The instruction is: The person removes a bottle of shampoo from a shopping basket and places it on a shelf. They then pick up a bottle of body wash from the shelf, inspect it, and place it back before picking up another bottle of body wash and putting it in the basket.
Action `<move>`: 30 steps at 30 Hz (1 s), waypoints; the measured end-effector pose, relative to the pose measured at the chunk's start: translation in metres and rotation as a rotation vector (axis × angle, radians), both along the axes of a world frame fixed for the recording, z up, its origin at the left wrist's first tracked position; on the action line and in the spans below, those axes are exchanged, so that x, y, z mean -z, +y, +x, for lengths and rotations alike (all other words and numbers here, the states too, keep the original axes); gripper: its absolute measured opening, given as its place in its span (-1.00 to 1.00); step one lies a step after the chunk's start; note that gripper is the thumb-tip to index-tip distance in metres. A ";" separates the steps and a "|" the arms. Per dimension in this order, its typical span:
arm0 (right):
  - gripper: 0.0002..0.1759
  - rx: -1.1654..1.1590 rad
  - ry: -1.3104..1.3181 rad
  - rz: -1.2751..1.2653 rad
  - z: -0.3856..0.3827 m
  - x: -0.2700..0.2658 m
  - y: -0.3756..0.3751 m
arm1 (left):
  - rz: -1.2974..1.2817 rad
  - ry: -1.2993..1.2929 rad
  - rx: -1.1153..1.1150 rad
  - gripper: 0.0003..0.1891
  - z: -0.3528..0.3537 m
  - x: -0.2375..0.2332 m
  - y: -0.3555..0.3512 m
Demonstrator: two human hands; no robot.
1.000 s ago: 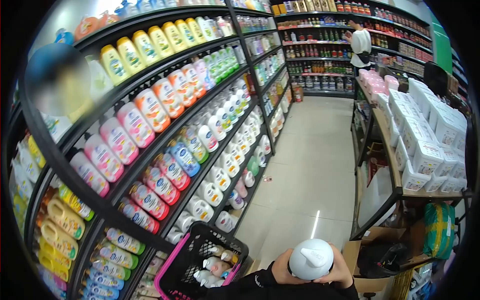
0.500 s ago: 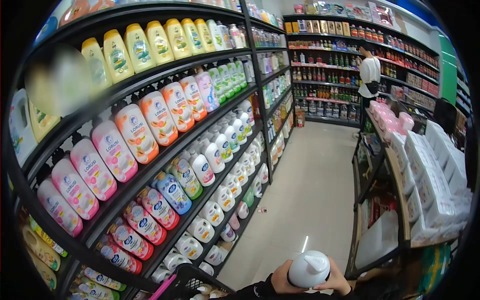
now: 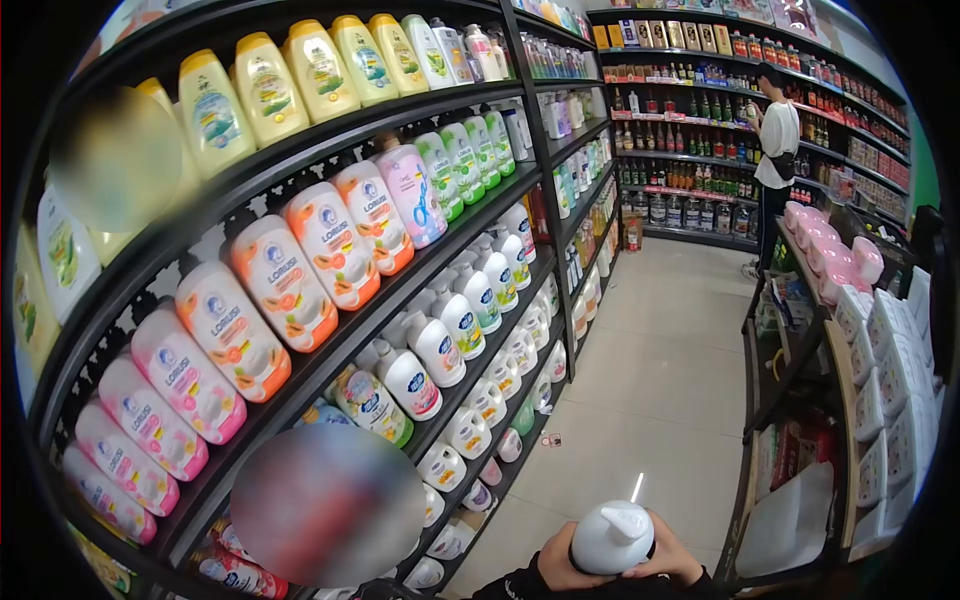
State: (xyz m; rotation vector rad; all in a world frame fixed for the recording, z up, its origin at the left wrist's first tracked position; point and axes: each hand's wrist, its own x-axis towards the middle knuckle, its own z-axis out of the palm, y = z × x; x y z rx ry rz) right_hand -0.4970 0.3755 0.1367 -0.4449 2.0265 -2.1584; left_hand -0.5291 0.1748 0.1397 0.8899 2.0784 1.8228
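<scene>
The white pump bottle (image 3: 612, 538) sits low in the middle of the view, close to the person's chest, with its nozzle pointing right. The left hand (image 3: 558, 566) and the right hand (image 3: 677, 560) clasp it from either side, fingers curled together against its body. To the left, black shelves (image 3: 330, 345) carry orange Lorusi bottles (image 3: 330, 243) and white pump bottles (image 3: 470, 322). Far down the aisle a person in a white top (image 3: 778, 130) faces the back shelves.

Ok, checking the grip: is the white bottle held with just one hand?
No, both the left hand and the right hand clasp the white bottle.
</scene>
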 end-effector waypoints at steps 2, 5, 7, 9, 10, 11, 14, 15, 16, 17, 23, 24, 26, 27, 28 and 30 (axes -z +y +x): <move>0.06 -0.015 -0.008 -0.017 -0.027 0.004 0.014 | -0.009 0.002 -0.006 -0.32 -0.024 0.002 0.015; 0.06 0.035 -0.086 -0.090 -0.064 0.010 0.037 | 0.085 0.038 -0.090 -0.18 -0.060 0.002 0.050; 0.05 0.091 -0.141 -0.146 -0.095 0.015 0.060 | -0.047 -0.121 -0.153 -0.17 -0.089 -0.013 0.077; 0.04 0.133 -0.068 -0.113 -0.128 0.018 0.083 | -0.017 -0.074 -0.149 -0.17 -0.126 -0.010 0.101; 0.04 0.138 -0.065 -0.117 -0.144 0.016 0.095 | 0.016 -0.058 -0.149 -0.17 -0.140 -0.006 0.112; 0.03 0.132 -0.042 -0.099 -0.157 0.013 0.107 | 0.014 -0.060 -0.143 -0.17 -0.152 -0.014 0.125; 0.01 0.130 -0.008 -0.085 -0.196 0.006 0.145 | 0.034 -0.065 -0.119 -0.17 -0.192 -0.028 0.164; 0.00 0.126 -0.001 -0.101 -0.207 0.006 0.153 | 0.094 -0.033 -0.104 -0.18 -0.208 -0.016 0.175; 0.00 0.126 -0.010 -0.101 -0.218 0.005 0.160 | 0.157 -0.003 -0.092 -0.18 -0.223 -0.003 0.183; 0.00 0.142 0.023 -0.083 -0.228 0.004 0.168 | 0.161 -0.013 -0.094 -0.18 -0.237 -0.001 0.188; -0.01 0.189 -0.026 -0.148 -0.292 0.003 0.197 | -0.115 -0.122 0.078 -0.20 -0.313 0.001 0.210; 0.00 0.213 -0.031 -0.144 -0.303 0.005 0.200 | -0.128 -0.130 0.078 -0.21 -0.326 0.005 0.213; 0.00 0.205 -0.030 -0.107 -0.329 0.009 0.207 | -0.135 -0.133 0.087 -0.21 -0.354 0.015 0.220; 0.01 0.198 -0.028 -0.074 -0.343 0.010 0.210 | -0.104 -0.080 0.080 -0.26 -0.370 0.020 0.222; 0.01 0.208 -0.022 -0.066 -0.355 0.012 0.212 | -0.071 -0.028 0.075 -0.32 -0.386 0.023 0.226; 0.01 0.259 -0.078 -0.113 -0.380 0.016 0.214 | 0.002 0.043 0.073 -0.25 -0.416 0.020 0.235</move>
